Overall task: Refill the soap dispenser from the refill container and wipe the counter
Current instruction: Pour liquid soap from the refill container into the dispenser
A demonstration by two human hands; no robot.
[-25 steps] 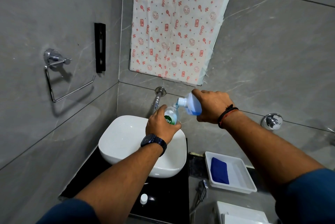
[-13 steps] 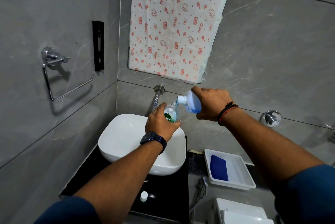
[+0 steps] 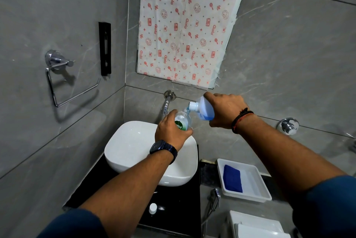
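Note:
My left hand (image 3: pixel 171 131) grips a clear soap dispenser (image 3: pixel 183 122) with a green label, held above the white basin (image 3: pixel 131 147). My right hand (image 3: pixel 223 110) holds a pale blue refill container (image 3: pixel 204 108) tipped on its side, its white neck touching the dispenser's open mouth. A little blue liquid sits low in the container. A small white cap (image 3: pixel 152 208) lies on the black counter (image 3: pixel 179 208) in front of the basin. A folded blue cloth (image 3: pixel 232 178) rests in a white tray (image 3: pixel 254 185) to the right.
A chrome tap (image 3: pixel 166 104) juts from the wall just behind the dispenser. A chrome towel ring (image 3: pixel 61 81) hangs on the left wall. A wall valve (image 3: pixel 288 126) and a hand spray (image 3: pixel 213 199) are to the right. A white cistern (image 3: pixel 254 226) sits at bottom right.
Both hands and bottles stay together in much the same pouring pose. The view has shifted slightly.

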